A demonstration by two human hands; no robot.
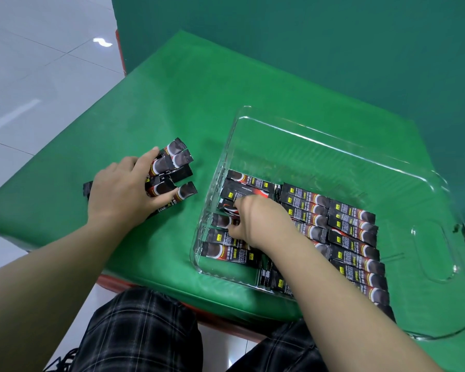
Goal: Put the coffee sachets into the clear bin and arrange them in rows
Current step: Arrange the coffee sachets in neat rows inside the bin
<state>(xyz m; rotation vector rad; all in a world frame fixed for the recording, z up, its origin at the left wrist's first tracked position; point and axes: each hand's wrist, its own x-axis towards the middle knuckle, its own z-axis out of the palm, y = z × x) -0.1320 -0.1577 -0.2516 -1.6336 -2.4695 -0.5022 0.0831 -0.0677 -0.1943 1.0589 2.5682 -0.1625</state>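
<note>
A clear plastic bin (427,181) stands on the green table. Inside it, black and red coffee sachets (352,229) lie side by side in rows along the near half. My right hand (261,221) is inside the bin at its left end, fingers curled and pinching a sachet (227,206) in the left row. Left of the bin, a loose bunch of sachets (176,170) lies on the table. My left hand (124,189) rests over this bunch with fingers curled round several of them. Part of the bunch is hidden under the hand.
The green table cover (172,103) ends at a red edge near my knees. A dark green wall (306,36) stands behind the table. White tiled floor (38,63) lies to the left. The far half of the bin holds no sachets.
</note>
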